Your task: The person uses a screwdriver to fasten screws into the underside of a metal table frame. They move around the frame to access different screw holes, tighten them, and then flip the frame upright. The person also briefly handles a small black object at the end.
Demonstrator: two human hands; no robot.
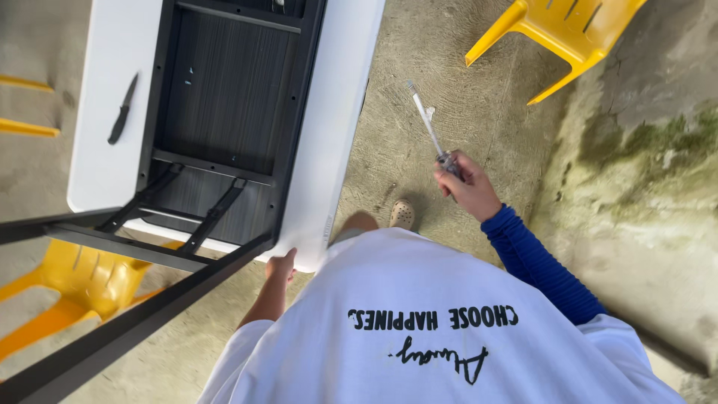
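At far left, a yellow chair (82,280) stands partly under an upturned white folding table (112,112), its dark underside and black metal legs (149,299) exposed; a black knife (123,109) lies on its pale rim. Near the table's right corner, the left hand (281,264) grips the edge, fingers curled round it. Bare concrete floor (419,97) lies open to the right. There the right hand (465,185) is closed round a screwdriver (429,126), its clear shaft pointing away. Another yellow chair (565,37) stands beyond, beside a mossy wall (651,150).
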